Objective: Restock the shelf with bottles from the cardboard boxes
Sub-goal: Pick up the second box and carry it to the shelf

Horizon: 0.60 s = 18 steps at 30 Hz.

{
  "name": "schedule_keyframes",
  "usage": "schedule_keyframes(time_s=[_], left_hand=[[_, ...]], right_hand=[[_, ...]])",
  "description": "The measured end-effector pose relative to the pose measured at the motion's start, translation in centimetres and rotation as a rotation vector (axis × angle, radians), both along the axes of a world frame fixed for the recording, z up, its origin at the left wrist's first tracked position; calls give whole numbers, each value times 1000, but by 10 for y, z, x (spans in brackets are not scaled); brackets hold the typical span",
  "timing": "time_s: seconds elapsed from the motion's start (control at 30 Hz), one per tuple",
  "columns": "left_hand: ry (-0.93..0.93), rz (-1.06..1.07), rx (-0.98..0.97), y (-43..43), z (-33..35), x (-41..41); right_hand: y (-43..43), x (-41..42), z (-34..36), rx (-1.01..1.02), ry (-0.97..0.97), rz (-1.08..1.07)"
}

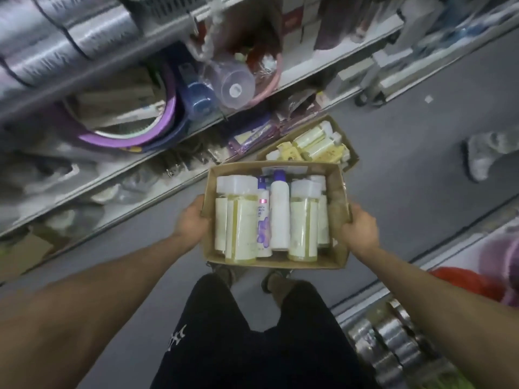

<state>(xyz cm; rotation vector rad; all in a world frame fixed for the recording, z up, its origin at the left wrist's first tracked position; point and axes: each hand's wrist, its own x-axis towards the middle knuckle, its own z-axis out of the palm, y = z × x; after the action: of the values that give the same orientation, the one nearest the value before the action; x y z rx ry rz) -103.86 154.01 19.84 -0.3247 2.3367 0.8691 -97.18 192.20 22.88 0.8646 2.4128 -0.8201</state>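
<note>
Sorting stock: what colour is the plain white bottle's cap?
The cap is purple, clearest in head view.

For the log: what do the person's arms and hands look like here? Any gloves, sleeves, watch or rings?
The left arm and right arm are bare to the frame's edge, with no sleeve showing. The left hand and right hand wear no gloves; no watch, band or ring is visible. Below them, dark shorts carry a pale printed mark on the left leg.
</note>
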Motion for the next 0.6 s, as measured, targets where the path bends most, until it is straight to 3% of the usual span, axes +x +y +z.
schedule_keyframes(time_s=[0.27, 0.6], left_hand=[[-22, 276, -63, -26, -58, 50], [-2, 506, -121, -89, -209, 62]], right_hand=[[-14, -61, -78, -15, -64, 286], [-80, -134, -244, -3, -75, 514]])
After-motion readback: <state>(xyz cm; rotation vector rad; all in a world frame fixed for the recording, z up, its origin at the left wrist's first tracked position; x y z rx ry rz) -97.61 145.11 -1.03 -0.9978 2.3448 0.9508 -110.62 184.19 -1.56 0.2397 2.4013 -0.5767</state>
